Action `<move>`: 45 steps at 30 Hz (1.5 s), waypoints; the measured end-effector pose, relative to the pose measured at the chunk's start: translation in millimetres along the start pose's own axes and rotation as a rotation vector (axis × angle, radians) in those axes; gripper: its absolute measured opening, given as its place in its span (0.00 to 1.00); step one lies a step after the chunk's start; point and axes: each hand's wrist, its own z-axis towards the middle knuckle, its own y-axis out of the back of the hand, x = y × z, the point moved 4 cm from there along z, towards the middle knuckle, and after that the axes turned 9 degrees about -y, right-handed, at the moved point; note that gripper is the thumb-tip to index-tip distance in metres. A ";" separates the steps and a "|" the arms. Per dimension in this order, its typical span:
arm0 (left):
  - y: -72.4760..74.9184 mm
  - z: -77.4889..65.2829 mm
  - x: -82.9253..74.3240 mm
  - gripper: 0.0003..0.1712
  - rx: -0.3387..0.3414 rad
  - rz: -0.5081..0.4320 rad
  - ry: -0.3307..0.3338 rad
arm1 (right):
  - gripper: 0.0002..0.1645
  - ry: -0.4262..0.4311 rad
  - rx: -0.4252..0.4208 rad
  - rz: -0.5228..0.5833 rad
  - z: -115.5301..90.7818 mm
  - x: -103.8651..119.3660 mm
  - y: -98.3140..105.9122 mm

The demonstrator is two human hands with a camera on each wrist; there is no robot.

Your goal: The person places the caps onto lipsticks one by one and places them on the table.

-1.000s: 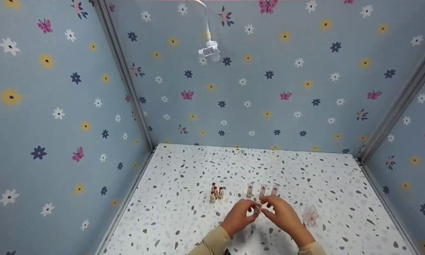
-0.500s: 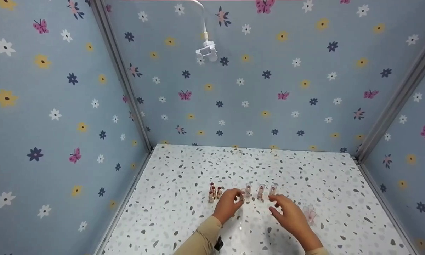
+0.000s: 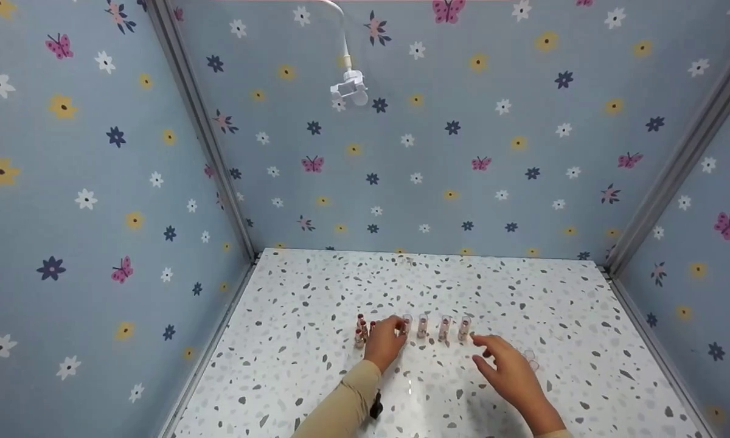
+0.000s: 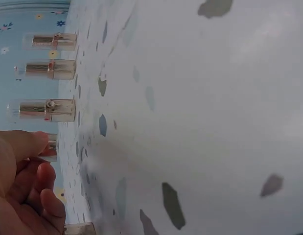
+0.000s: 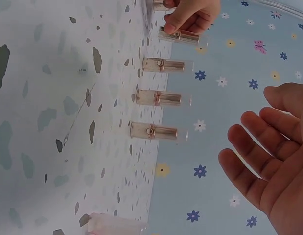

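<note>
My left hand (image 3: pixel 384 342) pinches a lipstick tube (image 4: pixel 52 148) with a clear cap, which stands upright at the left end of a row. Three more capped lipsticks (image 3: pixel 444 328) stand beside it to the right, gold inside their clear covers. Just left of that hand is a cluster of lipsticks (image 3: pixel 359 333) with dark red tops, partly hidden by it. My right hand (image 3: pixel 506 368) hovers at the row's right end, fingers spread and holding nothing. Below and behind it lie some pinkish clear caps (image 5: pixel 117 225), mostly covered by the hand in the head view.
Speckled white tabletop (image 3: pixel 316 292) lies under everything. Flower-patterned walls (image 3: pixel 401 152) with metal corner posts (image 3: pixel 204 128) enclose it at the back and sides. A white bracket (image 3: pixel 349 88) hangs at the back wall, well above the table.
My left hand has carried the capped lipstick away from the right hand, leftward and back to the row's left end. The right hand has let go and drawn off to the right.
</note>
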 end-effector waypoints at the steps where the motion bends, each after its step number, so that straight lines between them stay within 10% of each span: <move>1: -0.5 1.0 1.2 0.11 -0.008 0.010 0.007 | 0.23 -0.004 0.001 0.000 0.3 -0.4 0.7; 26: -8.2 -0.1 5.1 0.07 -0.083 0.017 0.118 | 0.21 -0.059 0.025 -0.006 -1.3 -3.4 2.7; 33: -17.1 -9.2 -4.0 0.33 -0.049 -0.067 0.182 | 0.20 -0.085 0.029 -0.012 -1.1 -3.4 4.4; 45: 5.4 -27.4 -28.3 0.35 -0.081 -0.059 0.061 | 0.21 -0.072 0.011 -0.021 -3.6 -8.3 5.6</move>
